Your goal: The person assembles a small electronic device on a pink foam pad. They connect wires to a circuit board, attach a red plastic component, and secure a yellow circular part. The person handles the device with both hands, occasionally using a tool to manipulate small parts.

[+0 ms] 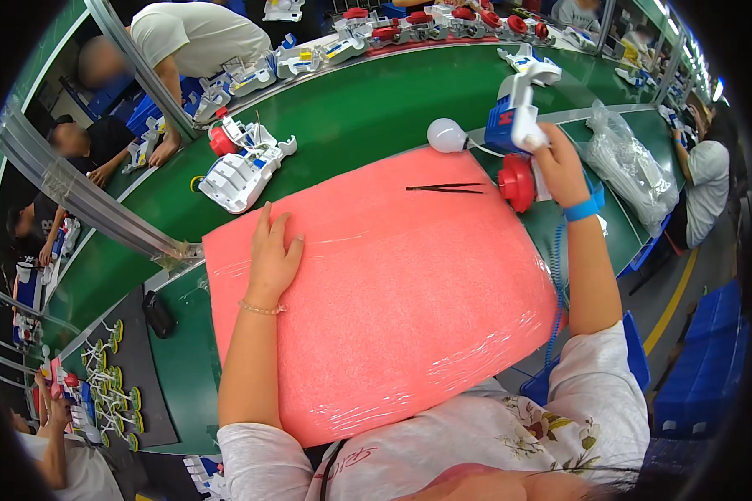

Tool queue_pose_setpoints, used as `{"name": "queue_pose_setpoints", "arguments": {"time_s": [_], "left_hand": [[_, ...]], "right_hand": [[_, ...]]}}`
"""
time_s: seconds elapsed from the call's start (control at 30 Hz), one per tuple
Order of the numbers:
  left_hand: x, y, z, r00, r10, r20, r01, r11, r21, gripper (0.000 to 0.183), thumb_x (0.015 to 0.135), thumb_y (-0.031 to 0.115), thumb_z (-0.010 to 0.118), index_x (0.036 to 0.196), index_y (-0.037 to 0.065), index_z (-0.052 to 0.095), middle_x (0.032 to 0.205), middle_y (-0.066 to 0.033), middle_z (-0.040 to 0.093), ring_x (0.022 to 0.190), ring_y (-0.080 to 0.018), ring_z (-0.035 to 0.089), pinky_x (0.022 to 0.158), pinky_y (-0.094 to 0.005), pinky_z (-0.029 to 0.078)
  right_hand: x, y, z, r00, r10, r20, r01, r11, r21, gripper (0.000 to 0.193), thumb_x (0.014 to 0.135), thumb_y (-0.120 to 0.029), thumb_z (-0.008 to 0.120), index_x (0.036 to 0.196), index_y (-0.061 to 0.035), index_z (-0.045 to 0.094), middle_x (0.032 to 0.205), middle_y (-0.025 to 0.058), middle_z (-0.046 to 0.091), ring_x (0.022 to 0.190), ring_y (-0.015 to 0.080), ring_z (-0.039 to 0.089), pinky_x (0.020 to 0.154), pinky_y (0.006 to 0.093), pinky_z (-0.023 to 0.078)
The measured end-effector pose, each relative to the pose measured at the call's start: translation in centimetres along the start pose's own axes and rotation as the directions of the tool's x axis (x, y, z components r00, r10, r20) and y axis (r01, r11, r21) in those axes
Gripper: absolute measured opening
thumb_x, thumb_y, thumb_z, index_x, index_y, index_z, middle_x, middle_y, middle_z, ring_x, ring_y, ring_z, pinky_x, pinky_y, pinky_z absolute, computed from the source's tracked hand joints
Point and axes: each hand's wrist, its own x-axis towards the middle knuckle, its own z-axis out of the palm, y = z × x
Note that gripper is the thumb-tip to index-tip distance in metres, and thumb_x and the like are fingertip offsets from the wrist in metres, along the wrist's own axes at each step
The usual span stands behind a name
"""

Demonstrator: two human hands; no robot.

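A green worktop (188, 371) carries a large pink pad (393, 292), with a white plastic shell (244, 171) just beyond its far left edge. At the pad's far right corner, the right hand (561, 167) grasps the white end of a blue-and-white plastic part (501, 123), while the left hand (273, 259) lies on the pad's left side, fingers released and loosely spread. A white bulb (447, 135) sits at the far edge, near black tweezers (445, 188) lying on the pad.

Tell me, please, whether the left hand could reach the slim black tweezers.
Probably yes: the left hand looks empty, and only bare pink foam pad lies between it and the slim black tweezers.
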Motion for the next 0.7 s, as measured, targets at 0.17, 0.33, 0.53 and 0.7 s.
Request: {"name": "queue_pose_setpoints", "arguments": {"time_s": [0.17,0.33,0.53,0.7], "left_hand": [[2.0,4.4,1.1,0.967,0.251,-0.038,-0.247,0.965,0.085,0.041,0.078,0.015,0.057,0.116,0.001,0.048,0.132,-0.0209,0.036,0.118,-0.0364,0.039,0.098,-0.043,0.033],[5.4,12.2,7.4,0.894,0.446,0.043,-0.442,0.894,-0.067,0.036,0.084,0.016,0.051,0.117,0.002,0.049,0.126,-0.019,0.043,0.118,-0.0342,0.039,0.1,-0.0416,0.031],[5.6,12.2,7.1,0.926,0.343,0.156,-0.332,0.939,-0.09,0.022,0.082,0.008,0.048,0.099,0.002,0.06,0.097,-0.0137,0.056,0.094,-0.031,0.051,0.082,-0.0395,0.042],[-0.5,7.5,0.1,0.975,0.179,0.131,-0.162,0.978,-0.129,0.021,0.079,0.002,0.048,0.095,0.002,0.06,0.094,-0.0139,0.056,0.091,-0.0307,0.053,0.081,-0.0382,0.043]], "right_hand": [[-2.4,0.1,-1.3,0.996,0.033,-0.077,-0.005,0.94,0.34,0.026,0.091,-0.02,0.047,0.109,-0.0011,0.049,0.092,0.0018,0.054,0.08,0.0064,0.048,0.07,0.0219,0.04],[-3.2,-3.4,-3.0,0.995,0.037,-0.093,0.006,0.904,0.428,0.028,0.092,-0.022,0.046,0.111,-0.0007,0.047,0.09,0.0029,0.055,0.079,0.0075,0.05,0.071,0.0223,0.042],[-3.5,-3.2,-3.9,0.984,-0.036,-0.172,0.109,0.893,0.437,0.036,0.092,-0.022,0.045,0.119,0.0017,0.043,0.107,0.0097,0.053,0.099,0.0144,0.048,0.087,0.0282,0.037],[-3.8,-2.1,-5.3,0.981,-0.151,-0.124,0.194,0.836,0.514,0.045,0.091,-0.028,0.044,0.121,0.0055,0.041,0.119,0.0128,0.047,0.109,0.0196,0.045,0.095,0.0328,0.032]]}}
